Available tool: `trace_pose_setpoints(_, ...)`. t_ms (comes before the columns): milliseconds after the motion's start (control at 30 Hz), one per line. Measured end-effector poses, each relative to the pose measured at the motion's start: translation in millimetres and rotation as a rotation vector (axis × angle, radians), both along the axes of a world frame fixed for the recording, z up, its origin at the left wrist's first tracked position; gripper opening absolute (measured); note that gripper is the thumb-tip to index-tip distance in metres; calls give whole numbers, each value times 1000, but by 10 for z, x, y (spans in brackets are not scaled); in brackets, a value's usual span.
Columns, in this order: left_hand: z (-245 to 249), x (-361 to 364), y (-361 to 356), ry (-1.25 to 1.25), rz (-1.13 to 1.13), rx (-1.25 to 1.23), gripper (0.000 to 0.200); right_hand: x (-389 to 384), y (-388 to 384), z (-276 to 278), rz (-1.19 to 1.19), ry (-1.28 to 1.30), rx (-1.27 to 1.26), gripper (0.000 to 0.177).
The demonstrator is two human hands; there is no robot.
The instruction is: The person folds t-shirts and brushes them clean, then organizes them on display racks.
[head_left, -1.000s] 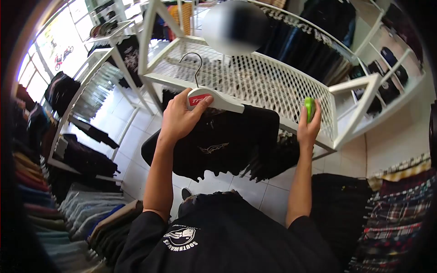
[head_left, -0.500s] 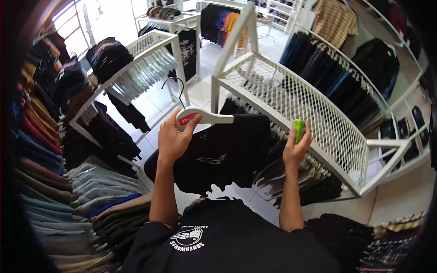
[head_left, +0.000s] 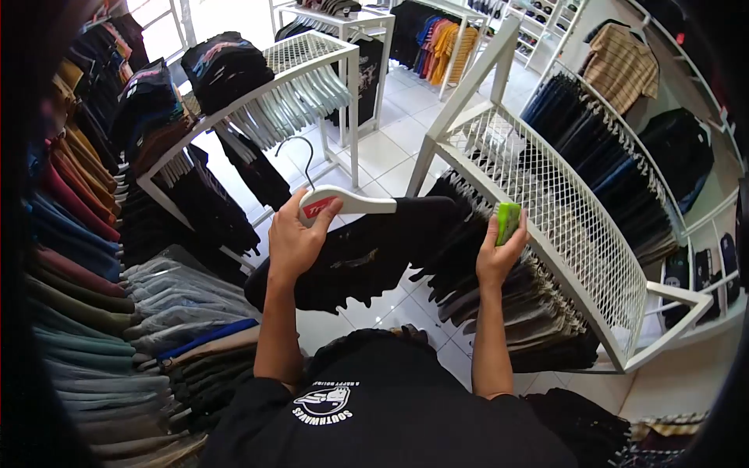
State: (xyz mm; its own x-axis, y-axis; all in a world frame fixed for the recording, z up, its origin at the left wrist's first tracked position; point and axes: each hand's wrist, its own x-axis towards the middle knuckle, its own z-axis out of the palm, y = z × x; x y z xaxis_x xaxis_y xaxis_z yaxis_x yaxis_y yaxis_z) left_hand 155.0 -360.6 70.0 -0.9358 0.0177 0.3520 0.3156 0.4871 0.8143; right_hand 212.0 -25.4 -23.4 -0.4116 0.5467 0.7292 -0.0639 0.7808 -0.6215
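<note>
My left hand (head_left: 296,238) is closed on the neck of a white hanger (head_left: 367,204), thumb on its red label. The dark hook of the hanger points up. A black shirt (head_left: 328,273) with a small light print on its front hangs from this hanger, tilted in front of me. To the right, my right hand (head_left: 502,253) is closed around a small bright-green brush (head_left: 509,222), held upright and apart from the shirt. Its bristles are hard to make out. Behind that hand is the white mesh-topped rack (head_left: 562,234).
Dark garments hang under the mesh rack, close to my right forearm. Another white rack (head_left: 234,109) with pale hangers and folded clothes stands ahead left. Rows of clothes (head_left: 70,327) line the left side, some plastic-covered (head_left: 183,292). Jeans (head_left: 601,140) hang along the right wall.
My view has shifted, so the racks appear farther right and the shirt is more steeply tilted. The brush has turned to show more of its green side. Both grips are unchanged.
</note>
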Motion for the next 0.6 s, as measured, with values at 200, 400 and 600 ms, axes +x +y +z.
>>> trace_pose_setpoints(200, 6, -310, -37, -150, -114, 142, 44, -429, -784, 238, 188, 135, 306, 69)
trace_pose_setpoints(400, 147, -432, -30, -126, -70, 238, 45, -526, -1685, -930, 1000, -355, 558, 67)
trace_pose_setpoints(600, 161, -309, -245, -172, -62, 252, 41, -463, -1515, -66, 595, 212, 412, 83)
